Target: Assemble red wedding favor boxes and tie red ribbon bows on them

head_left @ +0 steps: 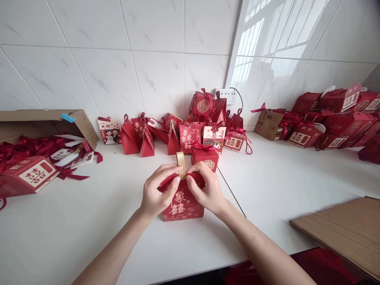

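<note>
A red gift box (184,211) with gold Chinese characters stands upright on the white table in front of me. From its top edge rises a gold ribbon loop (181,160). My left hand (158,190) pinches thumb and index finger at the left side of the loop's base. On the other side, my right hand (208,188) has its thumb and index finger closed on the box's top edge, close to the loop. The fingers cover part of the box's upper front. Just behind it sits a small red box (204,156) with a ribbon bow.
Several red gift boxes (130,136) line the tiled wall, near a power strip (226,95). At left, an open cardboard box (89,128) holds ribbons and tags. More red boxes (341,122) are piled at right. A cardboard flap (341,229) juts in at the lower right.
</note>
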A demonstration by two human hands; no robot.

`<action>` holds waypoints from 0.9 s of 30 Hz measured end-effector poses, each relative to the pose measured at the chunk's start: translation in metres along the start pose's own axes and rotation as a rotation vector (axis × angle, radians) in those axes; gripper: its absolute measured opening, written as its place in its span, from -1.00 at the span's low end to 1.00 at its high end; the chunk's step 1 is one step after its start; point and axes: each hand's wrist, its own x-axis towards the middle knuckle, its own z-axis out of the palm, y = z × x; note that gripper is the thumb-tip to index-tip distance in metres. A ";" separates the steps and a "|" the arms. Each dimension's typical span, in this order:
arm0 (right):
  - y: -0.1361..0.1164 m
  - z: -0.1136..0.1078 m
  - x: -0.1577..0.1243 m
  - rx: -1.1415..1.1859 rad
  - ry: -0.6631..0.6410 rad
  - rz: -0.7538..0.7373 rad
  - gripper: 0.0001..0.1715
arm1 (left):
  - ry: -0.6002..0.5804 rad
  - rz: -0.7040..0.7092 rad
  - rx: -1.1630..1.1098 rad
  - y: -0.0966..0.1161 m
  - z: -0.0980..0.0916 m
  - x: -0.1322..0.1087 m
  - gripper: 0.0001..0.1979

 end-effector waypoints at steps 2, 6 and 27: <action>0.000 0.000 0.000 0.009 0.001 0.009 -0.92 | -0.008 -0.003 -0.012 0.000 0.000 0.000 -0.74; 0.000 0.000 0.001 0.012 0.005 0.012 -0.94 | 0.000 -0.034 -0.031 0.000 0.000 -0.001 -0.75; 0.000 -0.001 0.001 -0.032 -0.008 -0.005 -0.89 | 0.034 -0.299 -0.166 0.005 0.002 -0.001 -0.59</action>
